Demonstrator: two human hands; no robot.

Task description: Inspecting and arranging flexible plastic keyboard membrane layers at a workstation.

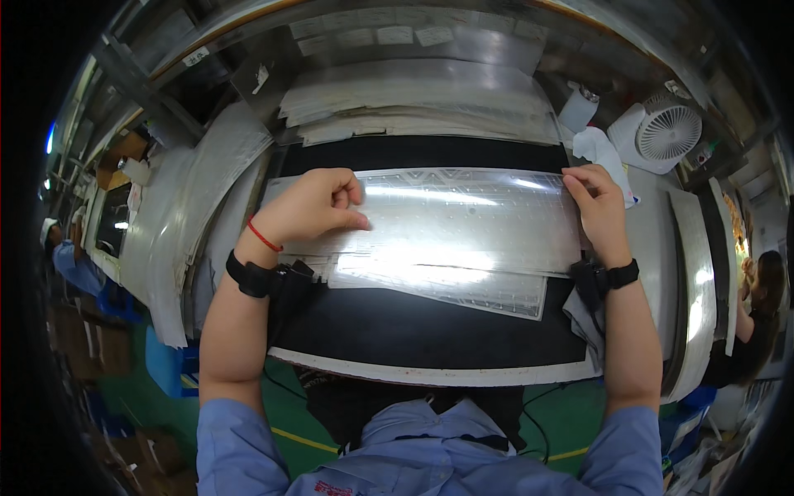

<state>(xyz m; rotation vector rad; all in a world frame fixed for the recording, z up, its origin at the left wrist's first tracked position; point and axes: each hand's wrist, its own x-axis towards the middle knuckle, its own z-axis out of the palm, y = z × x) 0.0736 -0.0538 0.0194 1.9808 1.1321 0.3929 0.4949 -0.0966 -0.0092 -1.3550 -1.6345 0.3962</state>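
A shiny, see-through plastic sheet point(463, 219) lies across the black work surface point(413, 335), with strong light glaring off it. My left hand point(318, 202) is over its left part, fingers loosely curled and the thumb apart from them; nothing shows in the gap. At the sheet's far right corner, the fingers of my right hand point(600, 202) close on the edge. Under the clear sheet, and sticking out toward me, are other thin sheets point(504, 299) lying slightly askew, with dotted edges.
Stacks of thin sheets stand at the back point(422, 99), on the left point(194, 207) and on the right point(691, 281). A white fan point(668, 131), a bottle point(579, 107) and a pale cloth point(600, 149) are at the back right. Other people sit at both far sides.
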